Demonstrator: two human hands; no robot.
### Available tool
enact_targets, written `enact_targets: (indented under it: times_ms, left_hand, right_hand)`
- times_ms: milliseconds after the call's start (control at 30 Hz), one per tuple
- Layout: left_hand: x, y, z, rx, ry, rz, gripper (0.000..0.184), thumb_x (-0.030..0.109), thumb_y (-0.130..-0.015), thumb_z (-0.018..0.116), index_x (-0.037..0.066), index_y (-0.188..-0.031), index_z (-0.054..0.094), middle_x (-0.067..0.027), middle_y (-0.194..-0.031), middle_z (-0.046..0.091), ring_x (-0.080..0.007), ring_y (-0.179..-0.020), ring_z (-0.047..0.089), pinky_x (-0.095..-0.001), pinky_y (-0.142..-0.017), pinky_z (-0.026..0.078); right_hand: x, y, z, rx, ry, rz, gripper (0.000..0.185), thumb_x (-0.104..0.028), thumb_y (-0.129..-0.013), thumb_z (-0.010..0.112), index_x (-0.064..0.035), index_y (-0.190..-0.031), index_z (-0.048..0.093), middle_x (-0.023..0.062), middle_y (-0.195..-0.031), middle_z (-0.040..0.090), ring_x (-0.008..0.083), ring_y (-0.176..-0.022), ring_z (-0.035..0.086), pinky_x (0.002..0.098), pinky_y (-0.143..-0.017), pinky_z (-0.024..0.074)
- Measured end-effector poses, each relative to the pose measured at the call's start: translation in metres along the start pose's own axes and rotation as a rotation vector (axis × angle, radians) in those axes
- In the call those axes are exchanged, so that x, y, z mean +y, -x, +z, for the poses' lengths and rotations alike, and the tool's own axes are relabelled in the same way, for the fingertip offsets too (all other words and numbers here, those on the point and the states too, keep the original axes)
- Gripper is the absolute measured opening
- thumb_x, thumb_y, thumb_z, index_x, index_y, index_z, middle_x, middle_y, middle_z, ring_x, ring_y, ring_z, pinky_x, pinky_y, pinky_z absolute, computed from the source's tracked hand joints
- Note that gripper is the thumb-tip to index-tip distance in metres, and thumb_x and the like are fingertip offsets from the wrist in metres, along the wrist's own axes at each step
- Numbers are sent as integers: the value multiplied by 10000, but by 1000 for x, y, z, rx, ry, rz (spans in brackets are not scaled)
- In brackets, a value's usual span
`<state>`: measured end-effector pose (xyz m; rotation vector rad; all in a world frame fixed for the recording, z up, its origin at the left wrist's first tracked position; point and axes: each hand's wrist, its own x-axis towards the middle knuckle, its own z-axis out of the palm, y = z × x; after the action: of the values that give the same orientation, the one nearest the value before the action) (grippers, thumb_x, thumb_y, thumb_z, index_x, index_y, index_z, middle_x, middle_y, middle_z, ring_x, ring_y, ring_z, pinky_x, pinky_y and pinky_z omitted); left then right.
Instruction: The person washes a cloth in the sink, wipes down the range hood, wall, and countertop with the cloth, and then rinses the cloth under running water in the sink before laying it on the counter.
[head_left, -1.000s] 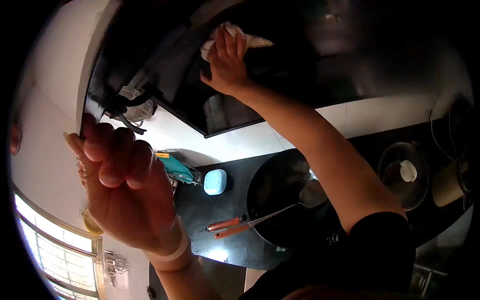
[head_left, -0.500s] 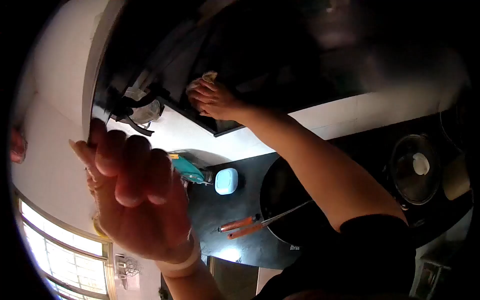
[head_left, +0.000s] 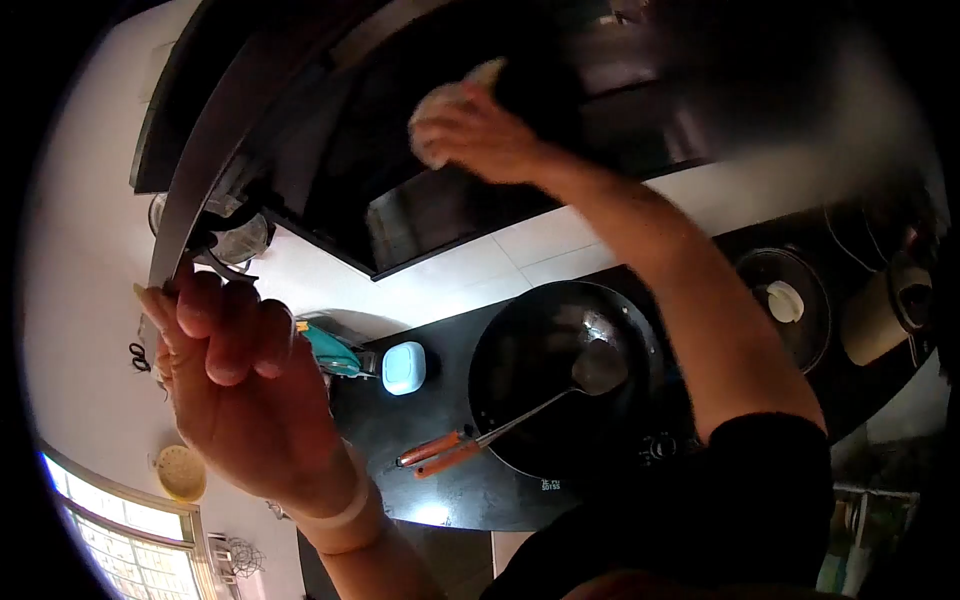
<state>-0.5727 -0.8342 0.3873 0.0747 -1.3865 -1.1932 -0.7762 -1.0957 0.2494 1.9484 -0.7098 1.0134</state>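
My left hand (head_left: 250, 390), with a pale band on its wrist, is raised at the left with fingers curled. Its thumb and fingertips close on the end of a dark panel's edge (head_left: 185, 215) on the range hood. My right hand (head_left: 480, 135) reaches up to the glossy black range hood (head_left: 350, 170), its fingers wrapped over a pale cloth (head_left: 432, 115) pressed against the surface. Motion blurs this hand slightly. Below the right forearm, a black wok (head_left: 540, 440) sits on the stove with a ladle (head_left: 600, 367) in it.
Two orange handles (head_left: 440, 455) stick out over the wok's rim. A light-blue box (head_left: 404, 368) and a teal item (head_left: 330, 350) stand on the dark counter (head_left: 370, 425). Farther right are a glass lid (head_left: 812, 335) and a beige container (head_left: 870, 320). A window (head_left: 130, 540) is lower left.
My right hand has moved up and to the right across the hood with the cloth. The view has shifted, showing more of the wok and ladle; my left hand keeps its curled grip.
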Motion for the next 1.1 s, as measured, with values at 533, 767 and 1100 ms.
enact_targets:
  times_ms: [533, 767, 1100]
  left_hand:
    - [-11, 2, 1, 83, -19, 43, 306, 250, -974, 326, 17, -885, 504, -39, -732, 534, -65, -503, 387, -215, -465, 365]
    - [-13, 8, -2, 104, -110, 62, 290, 242, -975, 332, 11, -896, 489, -20, -724, 480, -48, -496, 365, -193, -432, 340]
    - [-11, 11, -10, 78, -48, -5, 277, 240, -965, 360, 13, -936, 517, -52, -750, 534, -66, -531, 395, -209, -461, 372]
  right_hand:
    - [53, 57, -41, 450, 486, 880, 625, -310, -788, 556, -32, -1305, 341, 216, -1380, 271, 445, -1258, 231, 581, -967, 186]
    - [-73, -48, 61, 234, -49, 287, 311, -178, -770, 549, -190, -1080, 549, 46, -1271, 417, 261, -1204, 374, 502, -1046, 162]
    - [39, 34, -37, 199, -8, 73, 347, -87, -732, 590, -243, -1041, 571, 13, -1216, 485, 244, -1211, 399, 473, -1011, 280]
